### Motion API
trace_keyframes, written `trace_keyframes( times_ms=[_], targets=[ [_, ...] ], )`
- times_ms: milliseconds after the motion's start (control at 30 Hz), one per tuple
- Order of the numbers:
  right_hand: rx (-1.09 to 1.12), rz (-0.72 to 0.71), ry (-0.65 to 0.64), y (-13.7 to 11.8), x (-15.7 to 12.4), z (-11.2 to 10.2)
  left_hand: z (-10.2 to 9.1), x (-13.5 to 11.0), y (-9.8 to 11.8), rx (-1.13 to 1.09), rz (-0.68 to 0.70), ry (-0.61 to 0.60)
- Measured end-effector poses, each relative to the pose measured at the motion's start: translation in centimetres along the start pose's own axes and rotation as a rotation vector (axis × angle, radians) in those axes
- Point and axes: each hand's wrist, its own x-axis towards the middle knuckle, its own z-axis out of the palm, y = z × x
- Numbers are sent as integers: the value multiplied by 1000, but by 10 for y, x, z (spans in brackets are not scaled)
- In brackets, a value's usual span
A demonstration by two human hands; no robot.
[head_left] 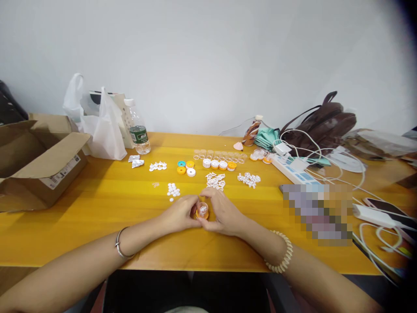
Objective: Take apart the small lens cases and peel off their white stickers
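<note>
A small clear plastic container with an orange base (202, 210) stands at the table's near middle, with white bits visible inside it. Both hands curl around it: my left hand (184, 213) grips it from the left, my right hand (223, 213) from the right. Just beyond lie loose white cut-out pieces (215, 181), with more white pieces (249, 179) to their right. White discs (173, 190) are scattered ahead of my left hand. Farther back sit teal, orange and white round caps (185, 168), white and orange caps in a row (219, 164) and clear cups (220, 155).
An open cardboard box (45, 165) takes up the left side, near a white plastic bag (100, 130) and a water bottle (139, 130). To the right are a power strip (293, 171), tangled white cables, a brown backpack (322, 124) and a brown drink bottle (252, 131).
</note>
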Motion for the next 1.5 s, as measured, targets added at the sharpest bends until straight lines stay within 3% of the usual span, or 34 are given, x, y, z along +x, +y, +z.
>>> trace_keyframes(
  times_ms=[133,300,467,633,767,900,1000,1067,1167,1233,1400,1500],
  targets=[
    [16,33,-75,0,1,-2,0,0,0,1,4,-1],
    [46,8,-21,0,2,-2,0,0,-1,8,22,-8],
    [81,38,-55,1,1,1,1,0,0,2,64,-7],
    [166,29,207,9,-4,5,3,-1,-2,-3,15,10],
    [204,201,496,26,0,-2,1,-2,-2,-12,7,1],
    [247,399,682,60,6,-24,-1,-2,-1,11,14,-4],
    [305,552,753,90,5,-46,-1,-3,0,23,10,3],
    [327,579,769,105,7,-56,-2,-3,0,13,11,-3],
    [368,532,721,110,24,-62,-2,-2,0,-3,24,-9],
    [337,476,607,106,47,-57,-1,-2,-1,-9,31,-6],
    [-126,299,176,103,126,-26,0,-2,-1,-16,39,5],
    [-206,316,82,113,162,-5,0,-3,-2,-9,54,15]
  ],
)
